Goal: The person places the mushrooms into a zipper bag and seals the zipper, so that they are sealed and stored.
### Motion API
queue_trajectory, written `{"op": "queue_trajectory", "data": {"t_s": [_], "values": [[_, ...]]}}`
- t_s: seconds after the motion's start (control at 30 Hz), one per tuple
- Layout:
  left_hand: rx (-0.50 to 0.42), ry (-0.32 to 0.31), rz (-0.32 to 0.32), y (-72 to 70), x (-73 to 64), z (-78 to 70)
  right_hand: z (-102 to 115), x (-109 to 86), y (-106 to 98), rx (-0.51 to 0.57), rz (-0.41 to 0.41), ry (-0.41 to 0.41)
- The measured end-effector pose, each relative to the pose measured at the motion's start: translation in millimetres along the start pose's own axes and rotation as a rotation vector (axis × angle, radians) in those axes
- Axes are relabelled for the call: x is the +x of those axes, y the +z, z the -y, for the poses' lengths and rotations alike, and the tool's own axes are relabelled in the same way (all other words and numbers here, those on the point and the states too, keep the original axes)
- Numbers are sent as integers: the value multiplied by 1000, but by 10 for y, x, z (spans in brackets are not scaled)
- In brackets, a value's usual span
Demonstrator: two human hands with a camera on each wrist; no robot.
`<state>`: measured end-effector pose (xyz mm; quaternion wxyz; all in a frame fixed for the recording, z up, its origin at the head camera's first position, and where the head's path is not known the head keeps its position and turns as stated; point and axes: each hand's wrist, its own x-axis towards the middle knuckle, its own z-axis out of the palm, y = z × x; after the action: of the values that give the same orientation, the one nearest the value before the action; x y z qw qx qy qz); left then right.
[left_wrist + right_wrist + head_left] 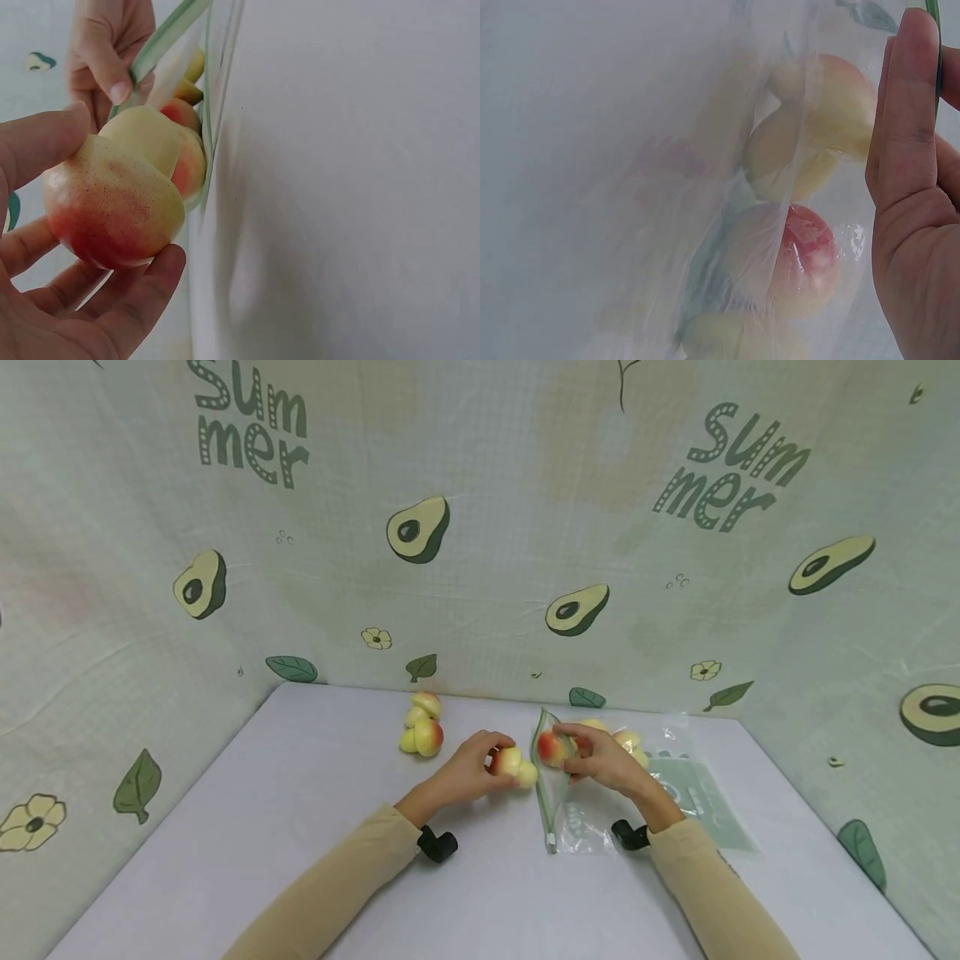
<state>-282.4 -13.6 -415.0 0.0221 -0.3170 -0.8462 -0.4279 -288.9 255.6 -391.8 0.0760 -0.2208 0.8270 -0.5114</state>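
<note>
My left hand (pixel 467 770) holds a yellow-and-red gourd-shaped fruit (pixel 112 202) between thumb and fingertips, its paler, smaller lobe toward the bag's mouth. That clear zip bag (pixel 583 831) lies on its side with its green-edged opening facing left. At the upper part of this opening my right hand (pixel 606 762) pinches the green rim (pixel 166 43), holding the mouth apart. Inside the bag are several similar gourds (pixel 810 247), seen through the plastic. One red-cheeked gourd (pixel 552 748) sits just within the opening, partly behind the right fingers.
Two more gourds (pixel 427 737) rest on the white table (pixel 315 827) at the back left. A pale green printed panel (pixel 701 802) shows at the bag's right end. The avocado-print cloth (pixel 487 552) rises behind the table and along both sides.
</note>
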Motion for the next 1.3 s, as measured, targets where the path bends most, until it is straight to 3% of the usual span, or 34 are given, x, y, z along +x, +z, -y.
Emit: {"op": "queue_trajectory", "data": {"t_s": [0.43,0.83,1.3], "values": [[36,-34,10,167,111,-119,-72,35,-12,-25,-2,14],[82,-25,15,316,187,-151,-76,-1,-18,-13,3,9],[74,-72,52,386,213,-181,-76,22,-27,-28,4,-15]]}}
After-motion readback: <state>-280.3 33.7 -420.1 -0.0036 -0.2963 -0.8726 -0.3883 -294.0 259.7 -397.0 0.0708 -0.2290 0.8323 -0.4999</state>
